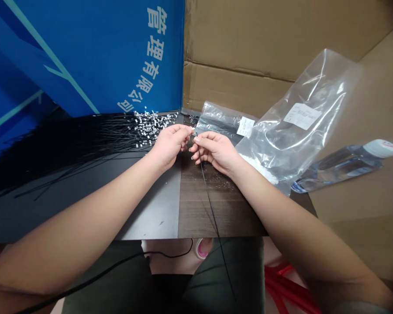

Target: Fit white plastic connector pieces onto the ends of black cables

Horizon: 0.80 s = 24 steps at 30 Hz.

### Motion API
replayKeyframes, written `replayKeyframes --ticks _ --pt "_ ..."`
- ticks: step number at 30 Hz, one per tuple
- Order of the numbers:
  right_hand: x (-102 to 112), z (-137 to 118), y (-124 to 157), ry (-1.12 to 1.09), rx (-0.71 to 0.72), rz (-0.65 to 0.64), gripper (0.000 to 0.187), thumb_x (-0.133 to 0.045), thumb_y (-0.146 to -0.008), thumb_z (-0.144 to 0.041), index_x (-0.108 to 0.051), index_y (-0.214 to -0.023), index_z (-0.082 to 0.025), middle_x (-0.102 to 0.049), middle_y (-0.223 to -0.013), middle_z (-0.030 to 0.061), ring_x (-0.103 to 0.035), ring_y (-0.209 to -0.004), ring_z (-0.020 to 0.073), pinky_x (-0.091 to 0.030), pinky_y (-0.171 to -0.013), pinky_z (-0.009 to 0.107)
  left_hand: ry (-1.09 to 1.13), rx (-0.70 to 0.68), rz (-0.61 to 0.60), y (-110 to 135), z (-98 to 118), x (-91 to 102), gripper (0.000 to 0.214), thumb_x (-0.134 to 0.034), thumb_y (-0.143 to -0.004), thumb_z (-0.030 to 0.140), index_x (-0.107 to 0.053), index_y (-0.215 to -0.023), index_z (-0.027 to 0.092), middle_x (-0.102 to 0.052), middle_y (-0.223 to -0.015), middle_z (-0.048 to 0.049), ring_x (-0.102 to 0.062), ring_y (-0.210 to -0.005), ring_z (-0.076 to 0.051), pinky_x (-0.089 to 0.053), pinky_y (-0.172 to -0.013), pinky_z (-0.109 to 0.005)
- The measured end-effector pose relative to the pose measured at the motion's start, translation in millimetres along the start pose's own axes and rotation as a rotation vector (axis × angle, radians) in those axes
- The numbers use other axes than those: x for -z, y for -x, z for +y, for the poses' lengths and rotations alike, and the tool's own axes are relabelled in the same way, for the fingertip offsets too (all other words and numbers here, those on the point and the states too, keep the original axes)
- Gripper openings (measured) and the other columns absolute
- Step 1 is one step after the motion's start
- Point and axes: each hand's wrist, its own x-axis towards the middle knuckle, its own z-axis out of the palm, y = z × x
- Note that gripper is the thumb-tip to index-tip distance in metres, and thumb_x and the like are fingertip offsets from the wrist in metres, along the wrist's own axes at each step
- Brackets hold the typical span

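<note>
My left hand (169,143) and my right hand (215,150) meet over the dark table (190,205), fingertips almost touching. The left hand pinches a tiny white piece (191,129) between thumb and forefinger. The right hand pinches the top end of a thin black strand (203,172) that runs down over the table's front edge towards my lap. To the left lies a large fan of black strands (68,139) tipped with small white pieces (147,124).
Clear plastic bags (301,126) with white labels lie right of my hands, one holding white bits. A water bottle (343,165) rests on cardboard at the right. A blue printed panel (85,56) and cardboard walls (265,39) stand behind. A black cable crosses my lap.
</note>
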Motion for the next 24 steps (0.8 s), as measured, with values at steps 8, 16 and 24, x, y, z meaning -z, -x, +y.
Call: replayKeyframes --ticks 8,16,24 --pt "0.3 2.5 -0.7 0.059 0.007 0.02 0.031 -0.087 -0.082 -0.04 -0.066 -0.089 -0.018 -0.078 -0.077 0.0033 -0.074 -0.061 0.015 -0.061 -0.054 0.026 0.005 0.018 -0.023 0.9 3.0 -1.8 0.009 -0.074 -0.073 0.023 -0.069 -0.073 0.017 -0.054 -0.062 0.0016 -0.045 -0.055 -0.009 -0.033 -0.052 -0.026" --pt "-0.8 0.5 0.7 0.074 0.008 0.027 0.029 -0.086 -0.082 -0.039 -0.066 -0.088 -0.018 -0.076 -0.073 0.0019 -0.071 -0.057 0.0138 -0.058 -0.05 0.024 0.039 0.052 -0.041 1.1 2.6 -1.0 0.006 -0.073 -0.073 0.021 -0.07 -0.071 0.017 -0.053 -0.061 0.001 -0.044 -0.055 -0.01 -0.031 -0.051 -0.026" --pt "-1.6 2.5 -0.3 0.072 0.023 0.017 0.033 -0.089 -0.079 -0.041 -0.066 -0.086 -0.018 -0.075 -0.071 0.0013 -0.07 -0.054 0.0132 -0.055 -0.047 0.023 0.134 0.168 -0.062 2.9 4.9 -2.8 0.011 -0.072 -0.069 0.021 -0.062 -0.069 0.017 -0.047 -0.058 0.0029 -0.042 -0.051 -0.009 -0.032 -0.048 -0.025"
